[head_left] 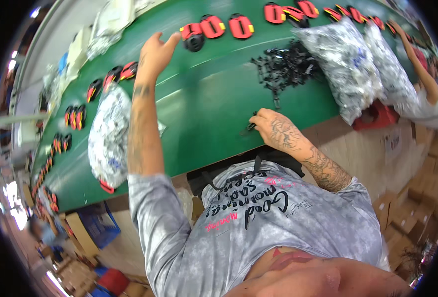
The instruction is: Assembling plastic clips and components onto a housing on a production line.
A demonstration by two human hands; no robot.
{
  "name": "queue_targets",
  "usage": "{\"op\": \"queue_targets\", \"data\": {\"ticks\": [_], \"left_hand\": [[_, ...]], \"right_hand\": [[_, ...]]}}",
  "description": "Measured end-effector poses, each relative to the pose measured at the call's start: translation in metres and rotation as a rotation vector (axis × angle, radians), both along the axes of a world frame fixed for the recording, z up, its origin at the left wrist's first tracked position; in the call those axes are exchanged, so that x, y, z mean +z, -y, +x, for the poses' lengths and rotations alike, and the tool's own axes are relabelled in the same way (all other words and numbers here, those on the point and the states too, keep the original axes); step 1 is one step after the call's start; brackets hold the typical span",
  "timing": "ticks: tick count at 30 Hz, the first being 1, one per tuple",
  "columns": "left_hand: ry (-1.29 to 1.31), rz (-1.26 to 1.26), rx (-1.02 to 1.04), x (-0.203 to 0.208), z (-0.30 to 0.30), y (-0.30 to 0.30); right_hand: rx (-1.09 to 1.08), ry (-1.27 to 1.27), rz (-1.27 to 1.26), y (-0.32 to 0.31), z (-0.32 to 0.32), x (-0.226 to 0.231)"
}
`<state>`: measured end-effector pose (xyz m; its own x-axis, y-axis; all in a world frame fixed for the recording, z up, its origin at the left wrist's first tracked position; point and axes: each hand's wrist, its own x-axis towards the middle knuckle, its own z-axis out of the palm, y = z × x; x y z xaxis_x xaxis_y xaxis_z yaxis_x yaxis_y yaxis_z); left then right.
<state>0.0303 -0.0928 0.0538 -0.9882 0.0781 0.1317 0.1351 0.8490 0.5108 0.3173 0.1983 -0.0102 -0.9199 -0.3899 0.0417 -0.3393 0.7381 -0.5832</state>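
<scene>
My left hand [157, 54] is stretched far over the table, thumb and fingers spread, with nothing in it. Just right of its fingertips lies a red-and-black oval piece [192, 37], the nearest of several similar pieces with yellow tabs. Close to the table's near edge, my right hand [278, 129] pinches a small black part [251, 122], mostly hidden by the fingers. A heap of small black parts [291, 64] is spread on the table beyond the right hand.
A green table [204, 104] runs across the view. A bulging clear bag [111, 133] rests beside my left arm; silvery bags [345, 64] stand at right. Another person's arm [417, 62] reaches in at far right. Cardboard boxes [417, 208] are stacked on the floor.
</scene>
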Motion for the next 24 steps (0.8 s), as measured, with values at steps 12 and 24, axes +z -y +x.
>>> {"op": "queue_targets", "data": {"ticks": [12,24], "left_hand": [[0.125,0.239,0.037,-0.068,-0.018,-0.013],[0.659,1.521,-0.260,-0.072,0.181,-0.044]], "right_hand": [[-0.618,0.429,-1.056,-0.034,0.051,-0.011],[-0.367,0.484,-1.098,0.028,-0.035,0.030]]}}
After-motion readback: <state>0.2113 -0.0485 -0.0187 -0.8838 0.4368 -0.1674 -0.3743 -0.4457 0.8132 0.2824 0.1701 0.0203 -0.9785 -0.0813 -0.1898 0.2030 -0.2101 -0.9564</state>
